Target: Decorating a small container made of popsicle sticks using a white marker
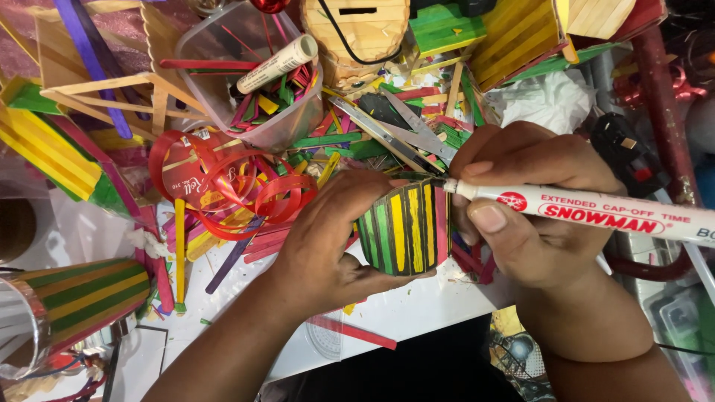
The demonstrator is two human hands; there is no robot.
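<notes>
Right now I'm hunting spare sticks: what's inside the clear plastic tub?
Coloured craft sticks lie inside the clear plastic tub, a white marker across them. The bottom is covered.

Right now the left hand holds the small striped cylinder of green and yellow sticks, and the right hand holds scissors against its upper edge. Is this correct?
Not quite. The right hand holds a white marker pen, not scissors, with its tip at the upper edge of the striped cylinder. The left hand does hold the cylinder. The scissors lie on the table behind. The head view shows this.

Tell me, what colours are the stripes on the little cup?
Green and yellow stripes, edged in black; head view.
</notes>
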